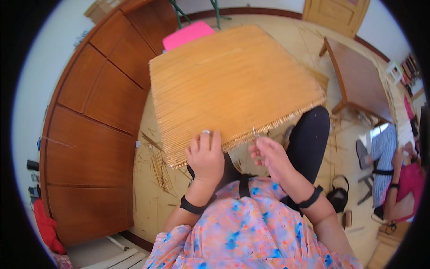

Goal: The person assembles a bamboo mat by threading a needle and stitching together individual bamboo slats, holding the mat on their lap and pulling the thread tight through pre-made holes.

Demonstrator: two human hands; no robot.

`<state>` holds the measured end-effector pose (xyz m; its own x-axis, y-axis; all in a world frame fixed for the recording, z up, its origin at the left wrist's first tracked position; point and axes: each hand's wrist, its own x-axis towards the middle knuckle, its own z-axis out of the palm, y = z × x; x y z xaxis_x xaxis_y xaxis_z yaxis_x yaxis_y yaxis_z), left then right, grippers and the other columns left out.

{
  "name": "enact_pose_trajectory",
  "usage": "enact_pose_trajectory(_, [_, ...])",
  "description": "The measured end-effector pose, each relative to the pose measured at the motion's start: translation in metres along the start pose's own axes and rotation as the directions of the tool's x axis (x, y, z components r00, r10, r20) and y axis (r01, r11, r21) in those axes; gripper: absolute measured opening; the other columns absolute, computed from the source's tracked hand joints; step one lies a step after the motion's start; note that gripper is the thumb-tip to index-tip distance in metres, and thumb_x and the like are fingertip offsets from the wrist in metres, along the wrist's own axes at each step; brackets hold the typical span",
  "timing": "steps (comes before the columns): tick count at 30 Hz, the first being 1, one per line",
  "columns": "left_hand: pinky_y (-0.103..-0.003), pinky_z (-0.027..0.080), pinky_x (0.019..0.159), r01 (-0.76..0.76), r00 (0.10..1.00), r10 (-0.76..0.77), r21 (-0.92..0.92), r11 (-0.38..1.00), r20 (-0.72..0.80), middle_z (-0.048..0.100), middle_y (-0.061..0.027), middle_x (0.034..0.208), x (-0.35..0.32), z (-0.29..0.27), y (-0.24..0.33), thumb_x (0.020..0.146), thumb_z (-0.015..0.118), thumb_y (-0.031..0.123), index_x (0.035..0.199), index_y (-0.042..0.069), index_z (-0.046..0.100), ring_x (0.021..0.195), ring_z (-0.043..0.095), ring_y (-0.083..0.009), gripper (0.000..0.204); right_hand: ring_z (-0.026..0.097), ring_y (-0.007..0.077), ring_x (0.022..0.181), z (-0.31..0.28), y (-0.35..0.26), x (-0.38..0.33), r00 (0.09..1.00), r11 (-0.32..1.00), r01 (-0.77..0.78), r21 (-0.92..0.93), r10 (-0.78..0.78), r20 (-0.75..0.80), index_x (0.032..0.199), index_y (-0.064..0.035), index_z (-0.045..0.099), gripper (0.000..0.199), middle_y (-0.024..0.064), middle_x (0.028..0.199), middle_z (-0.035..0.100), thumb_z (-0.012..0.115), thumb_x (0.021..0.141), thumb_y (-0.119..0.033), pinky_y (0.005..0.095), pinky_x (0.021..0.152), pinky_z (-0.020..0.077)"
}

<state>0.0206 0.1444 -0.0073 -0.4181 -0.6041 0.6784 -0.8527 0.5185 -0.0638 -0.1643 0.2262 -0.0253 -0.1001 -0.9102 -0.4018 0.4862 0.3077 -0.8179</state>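
A broad tan panel of thin, closely laid straw-like stalks point(237, 80) lies tilted across my lap, its near edge rough with cut stalk ends. My left hand point(206, 157) grips this edge left of the middle. Its fingers rest bent on the top face, a ring on one of them; the thumb is hidden. At the same edge, farther right, my right hand point(271, 157) is closed in a pinch on a small thin silvery metal tool point(254, 132). The tool's tip meets the stalk ends, and its exact kind is too small to make out.
Loose stalks point(161, 172) litter the tiled floor. Wooden cabinets point(85, 134) line the left; a pink stool point(188, 35) stands beyond the panel. To the right are a low brown table point(358, 74), a black bag point(339, 193) and a seated person in pink point(405, 188).
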Motion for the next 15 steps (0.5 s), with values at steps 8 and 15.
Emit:
enact_pose_trajectory(8, [-0.043, 0.045, 0.08, 0.074, 0.944, -0.035, -0.106, 0.992, 0.329, 0.057, -0.0093, 0.115, -0.015, 0.005, 0.015, 0.062, 0.076, 0.008, 0.115, 0.011, 0.065, 0.102, 0.055, -0.0291, 0.054, 0.057, 0.0106, 0.087, -0.015, 0.01, 0.035, 0.994, 0.959, -0.014, 0.284, 0.043, -0.097, 0.104, -0.0119, 0.061, 0.024, -0.0013, 0.099, 0.063, 0.063, 0.094, -0.034, 0.0287, 0.069, 0.0458])
enact_pose_trajectory(15, [-0.042, 0.047, 0.081, 0.109, 0.803, 0.12, -0.341, 0.934, 0.584, 0.057, -0.0114, 0.116, 0.005, -0.002, 0.001, 0.071, 0.079, 0.013, 0.115, 0.007, 0.065, 0.105, 0.055, -0.0334, 0.047, 0.057, 0.0088, 0.081, -0.032, 0.029, 0.055, 0.967, 0.977, -0.071, 0.201, 0.117, -0.226, 0.099, -0.009, 0.065, 0.015, -0.0009, 0.093, 0.066, 0.068, 0.091, -0.021, 0.0262, 0.067, 0.0455])
